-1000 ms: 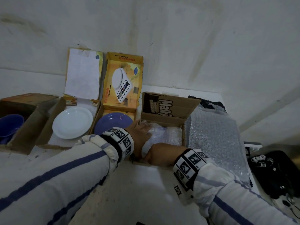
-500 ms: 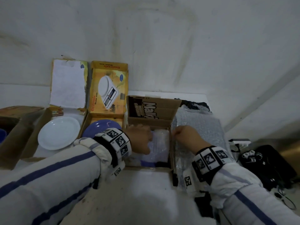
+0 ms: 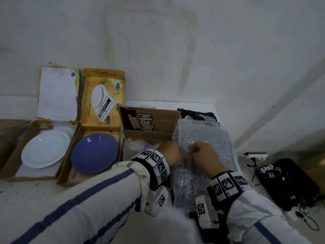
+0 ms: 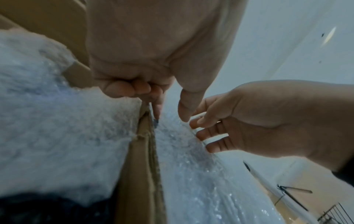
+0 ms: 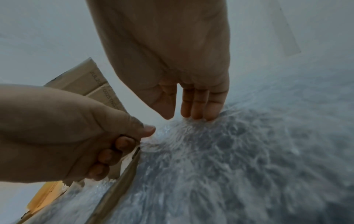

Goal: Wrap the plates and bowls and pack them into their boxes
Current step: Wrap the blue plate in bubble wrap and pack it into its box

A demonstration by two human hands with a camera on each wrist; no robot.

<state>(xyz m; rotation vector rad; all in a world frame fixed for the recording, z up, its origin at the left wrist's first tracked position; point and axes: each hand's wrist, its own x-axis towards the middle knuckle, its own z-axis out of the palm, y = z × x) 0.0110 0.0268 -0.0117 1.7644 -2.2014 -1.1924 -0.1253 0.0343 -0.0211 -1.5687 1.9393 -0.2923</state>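
Observation:
A stack of bubble wrap [image 3: 207,136] [image 4: 191,174] [image 5: 210,166] lies right of the brown "Malki" box [image 3: 149,136], whose side wall [image 4: 139,166] touches it. A wrapped bundle [image 3: 135,145] [image 4: 57,121] sits inside that box. My left hand [image 3: 173,152] [image 4: 170,117] [image 5: 138,136] has three fingers curled, while index finger and thumb straddle the wrap's left edge. My right hand [image 3: 195,148] [image 5: 184,116] presses straight fingertips on the top sheet. A blue plate [image 3: 95,152] and a white plate [image 3: 45,148] lie bare in open boxes to the left.
A further brown box [image 3: 10,124] stands at the far left. Dark cloth [image 3: 197,113] lies behind the wrap. A white power strip [image 3: 256,154] and a black bag with cables [image 3: 290,182] sit at the right. The wall rises close behind.
Both hands left the bundle inside the brown box. The right hand went to the bubble wrap first, and the left hand has now followed it to the wrap's left edge.

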